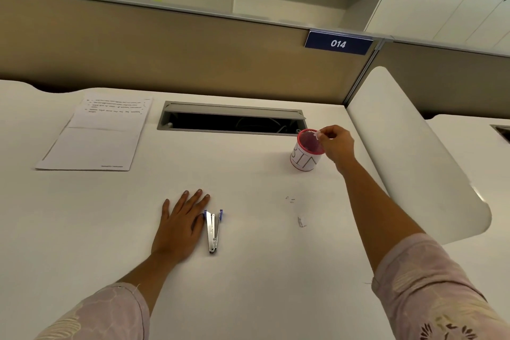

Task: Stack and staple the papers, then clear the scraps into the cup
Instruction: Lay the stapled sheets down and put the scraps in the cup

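A red cup with a white label stands at the right of the white desk. My right hand hovers at the cup's rim, pinching a small white paper scrap over the opening. My left hand lies flat on the desk, fingers spread, its edge touching a silver stapler with blue ends. The stacked papers lie at the far left. Another white scrap and a few loose staples rest on the desk right of the stapler.
An open cable slot cuts into the desk behind the cup. A tan partition with a blue "014" sign rises at the back. A white curved divider borders the right side.
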Available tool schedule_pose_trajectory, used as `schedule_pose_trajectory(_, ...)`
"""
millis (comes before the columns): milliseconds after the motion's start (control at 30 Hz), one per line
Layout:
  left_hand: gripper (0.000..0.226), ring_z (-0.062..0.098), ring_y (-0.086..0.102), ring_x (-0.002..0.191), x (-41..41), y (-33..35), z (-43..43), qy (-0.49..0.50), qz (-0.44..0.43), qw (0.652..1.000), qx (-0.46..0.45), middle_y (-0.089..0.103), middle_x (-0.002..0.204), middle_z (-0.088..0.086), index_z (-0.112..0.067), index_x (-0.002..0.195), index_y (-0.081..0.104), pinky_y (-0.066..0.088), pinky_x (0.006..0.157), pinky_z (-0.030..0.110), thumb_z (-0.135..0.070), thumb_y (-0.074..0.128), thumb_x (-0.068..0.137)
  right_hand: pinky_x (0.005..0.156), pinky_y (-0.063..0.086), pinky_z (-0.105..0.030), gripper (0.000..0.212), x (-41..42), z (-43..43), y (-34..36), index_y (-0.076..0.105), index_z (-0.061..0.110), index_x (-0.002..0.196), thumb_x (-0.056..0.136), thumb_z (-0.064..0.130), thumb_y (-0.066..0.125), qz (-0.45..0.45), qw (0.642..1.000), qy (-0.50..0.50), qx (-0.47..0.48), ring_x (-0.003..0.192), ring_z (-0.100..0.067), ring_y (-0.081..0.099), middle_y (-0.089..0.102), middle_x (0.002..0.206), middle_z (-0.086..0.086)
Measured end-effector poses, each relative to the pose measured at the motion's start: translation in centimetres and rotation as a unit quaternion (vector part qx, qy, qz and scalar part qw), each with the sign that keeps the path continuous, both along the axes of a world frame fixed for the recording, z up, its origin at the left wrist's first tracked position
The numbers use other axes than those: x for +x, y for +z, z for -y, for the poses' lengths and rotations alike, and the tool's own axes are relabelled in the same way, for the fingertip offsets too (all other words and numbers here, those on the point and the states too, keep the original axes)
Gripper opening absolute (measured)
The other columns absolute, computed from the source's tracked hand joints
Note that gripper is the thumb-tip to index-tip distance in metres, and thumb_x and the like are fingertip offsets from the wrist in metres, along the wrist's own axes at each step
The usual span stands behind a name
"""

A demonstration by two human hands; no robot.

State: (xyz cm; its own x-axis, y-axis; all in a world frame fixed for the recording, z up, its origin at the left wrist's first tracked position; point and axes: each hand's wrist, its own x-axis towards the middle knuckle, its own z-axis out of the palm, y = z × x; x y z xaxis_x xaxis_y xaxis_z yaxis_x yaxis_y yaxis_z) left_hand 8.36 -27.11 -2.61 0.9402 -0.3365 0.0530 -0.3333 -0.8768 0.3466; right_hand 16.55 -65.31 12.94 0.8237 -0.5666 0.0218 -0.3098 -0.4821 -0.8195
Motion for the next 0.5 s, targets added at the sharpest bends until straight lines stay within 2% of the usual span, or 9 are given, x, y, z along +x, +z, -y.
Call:
schedule_pose_trajectory(100,0.051,0.011,0.012,0.145,0.0,-0.1,0.0,0.001,-0.001,1.000,0.001,0.020,0.155,-0.017,-0.041,0.146,0.023,0.007,0.115,0.047,-0.043,0.014,0.095,0.075,0.047,-0.027,0.020,0.4,0.3,0.0,0.068,0.005,0.104,0.086,0.015,0.066,0.001,1.000,-0.015,-0.020,0.093,-0.021,0.060,0.068,0.106,-0.012)
schedule_pose_trajectory(233,0.052,0.010,0.011,0.145,0.1,-0.2,0.0,0.004,-0.002,1.000,0.004,0.019,0.155,-0.018,-0.042,0.146,0.022,0.008,0.116,0.048,-0.044,0.014,0.095,0.086,0.050,-0.032,0.029,0.3,0.8,-0.1,0.065,0.006,0.112,0.084,0.013,0.069,-0.018,0.999,0.002,-0.026,0.103,-0.024,0.061,0.066,0.114,-0.011)
schedule_pose_trajectory(400,0.054,0.011,0.012,0.145,0.1,-0.2,0.0,0.002,0.002,1.000,-0.001,0.020,0.155,-0.018,-0.042,0.146,0.022,0.009,0.115,0.048,-0.048,0.006,0.095,0.082,0.047,-0.026,0.028,-0.5,0.2,-0.1,0.065,0.008,0.112,0.084,0.008,0.067,-0.004,1.000,0.014,-0.020,0.107,-0.024,0.060,0.066,0.116,-0.009)
schedule_pose_trajectory(500,0.053,0.011,0.011,0.145,0.1,-0.3,0.0,0.000,0.000,1.000,0.006,0.019,0.155,-0.017,-0.041,0.146,0.021,0.008,0.115,0.048,-0.046,0.010,0.095,0.081,0.048,-0.025,0.028,-1.9,-0.8,-0.6,0.066,0.008,0.107,0.079,0.004,0.070,0.015,0.998,0.048,-0.042,0.103,-0.024,0.061,0.067,0.112,-0.011)
